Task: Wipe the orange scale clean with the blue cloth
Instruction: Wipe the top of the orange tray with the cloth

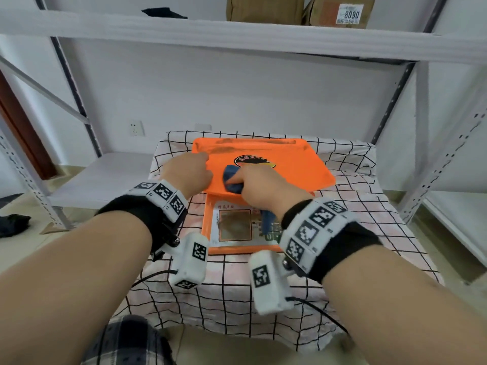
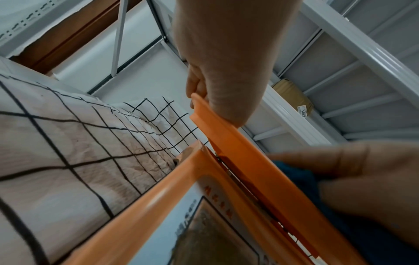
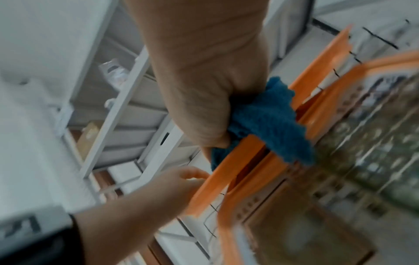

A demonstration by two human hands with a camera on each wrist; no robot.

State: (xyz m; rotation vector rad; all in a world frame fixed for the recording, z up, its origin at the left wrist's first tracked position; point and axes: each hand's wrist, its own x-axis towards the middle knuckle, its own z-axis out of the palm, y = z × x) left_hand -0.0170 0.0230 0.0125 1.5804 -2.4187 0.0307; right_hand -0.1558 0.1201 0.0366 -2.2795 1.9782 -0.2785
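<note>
The orange scale (image 1: 290, 164) stands on a table under a checked cloth; its flat tray carries dark smudges along the far rim, and its front panel (image 1: 234, 225) looks brown-stained. My left hand (image 1: 193, 167) grips the tray's left edge, and the left wrist view shows that left hand (image 2: 204, 93) with fingers curled round the orange scale's rim (image 2: 238, 143). My right hand (image 1: 253, 180) holds the bunched blue cloth (image 1: 230, 177) and presses it on the tray's near part. A tail of the cloth hangs over the panel. In the blurred right wrist view my right hand (image 3: 211, 111) grips the blue cloth (image 3: 272, 122).
The checked tablecloth (image 1: 369, 206) covers the small table. White metal shelving surrounds it, with cardboard boxes (image 1: 340, 11) and a dark rag (image 1: 163, 13) on the upper shelf. Another dark rag (image 1: 13, 223) lies on the floor at left. A wall socket (image 1: 136, 127) sits behind.
</note>
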